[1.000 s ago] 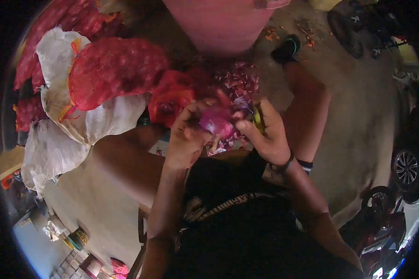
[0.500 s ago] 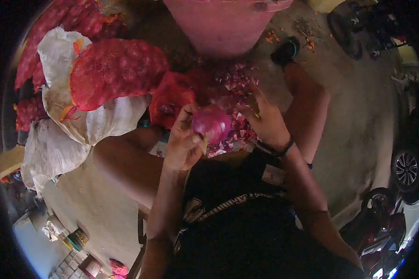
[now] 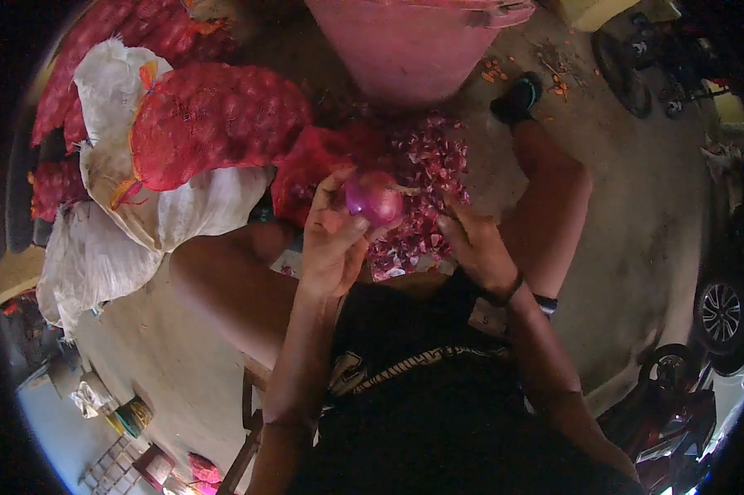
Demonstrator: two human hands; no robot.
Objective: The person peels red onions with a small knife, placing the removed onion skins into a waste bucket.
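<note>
A seated worker's left hand (image 3: 332, 243) is closed around a glossy red onion (image 3: 373, 198), raised over a heap of purple skins (image 3: 429, 157) near mesh onion sacks (image 3: 211, 124) and a pink tub (image 3: 409, 45). The right hand (image 3: 475, 247) sits apart, fingers curled; whether it holds anything is unclear. Peeling looks nearly complete; any last trim would call for both hands on the bulb.

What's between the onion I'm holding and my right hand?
Head view: the gap from onion to right hand is bare; a pile of onion skins shows on the floor beneath.
</note>
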